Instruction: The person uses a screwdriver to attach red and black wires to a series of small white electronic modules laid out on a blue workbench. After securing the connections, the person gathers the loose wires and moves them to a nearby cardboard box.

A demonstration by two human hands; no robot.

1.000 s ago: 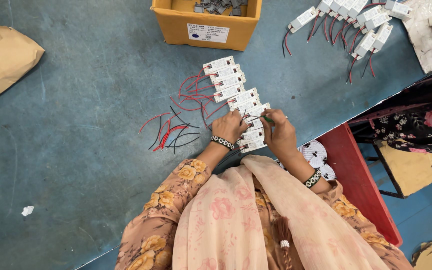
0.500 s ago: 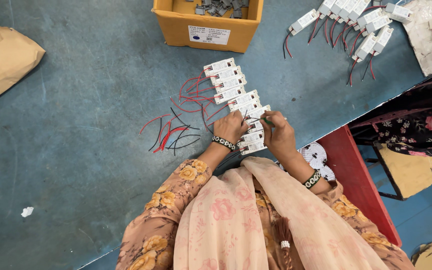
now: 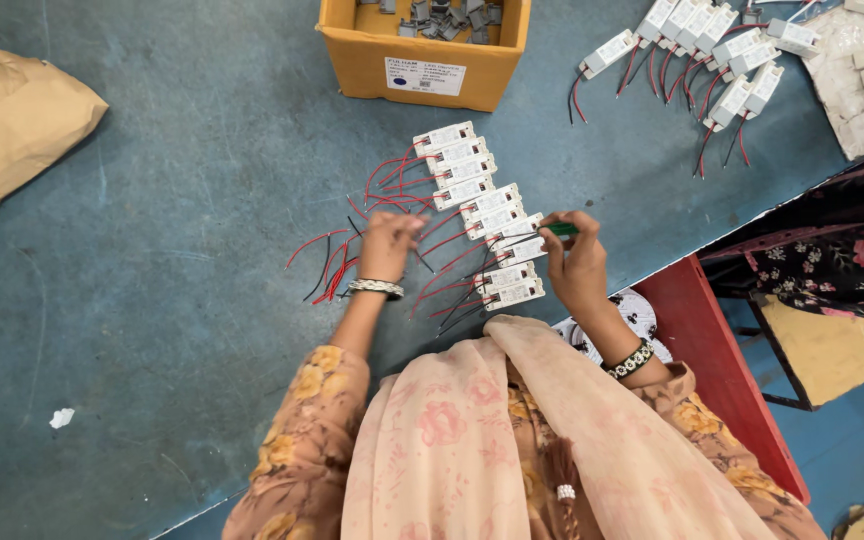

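A small green part (image 3: 564,229) is pinched in the right hand (image 3: 574,262) just right of the row of white boxes (image 3: 480,208), whose long axis runs diagonally, while the left hand (image 3: 389,245), fingers curled on red wires (image 3: 392,185), is placed just left of it.

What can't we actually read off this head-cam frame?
- Left hand: seen from the back; a grip on the red wires can't be confirmed.
- Green item in right hand: too small to identify.
- Yellow box: cut by the top edge; its grey parts are too small.

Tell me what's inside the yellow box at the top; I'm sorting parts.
The yellow box holds a heap of small grey and dark parts. Its far end is cut off by the picture edge, and lower layers are covered.
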